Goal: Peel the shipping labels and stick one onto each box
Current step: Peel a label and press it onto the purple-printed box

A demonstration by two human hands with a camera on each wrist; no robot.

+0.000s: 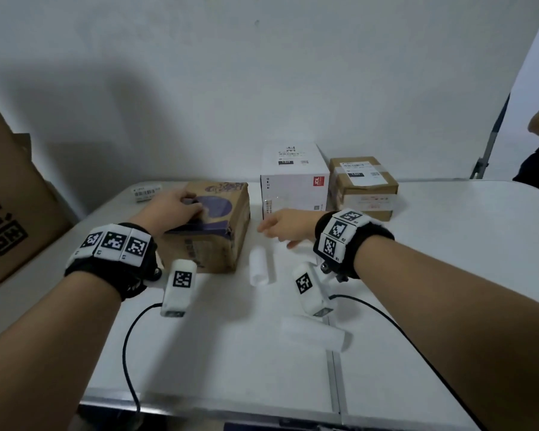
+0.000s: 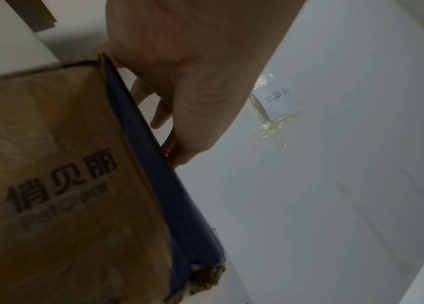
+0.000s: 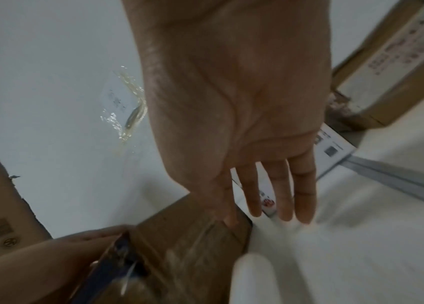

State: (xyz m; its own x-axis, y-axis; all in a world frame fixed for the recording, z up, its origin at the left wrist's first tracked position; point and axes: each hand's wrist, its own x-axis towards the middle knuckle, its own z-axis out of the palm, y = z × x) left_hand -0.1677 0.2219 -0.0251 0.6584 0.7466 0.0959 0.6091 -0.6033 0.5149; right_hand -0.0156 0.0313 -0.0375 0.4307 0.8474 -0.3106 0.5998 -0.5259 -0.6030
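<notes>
Since the white box (image 1: 294,194) and small brown box (image 1: 363,188) at the back of the table (image 1: 231,353) already carry labels, looks two of three done: printed brown box (image 1: 218,231) unlabelled as far as visible, left hand (image 1: 175,206) resting relaxed fingers (image 1: 195,209) on its top, right hand (image 1: 288,225) empty, fingers apart, beside it; spare label (image 1: 147,192) lies far left.

Matt brown cardboard box (image 1: 218,225), glossy white carton (image 1: 293,188), smooth white table (image 1: 231,353)

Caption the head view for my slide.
Left hand on the brown box, open right hand beside it; labelled white box and taped box behind.
</notes>
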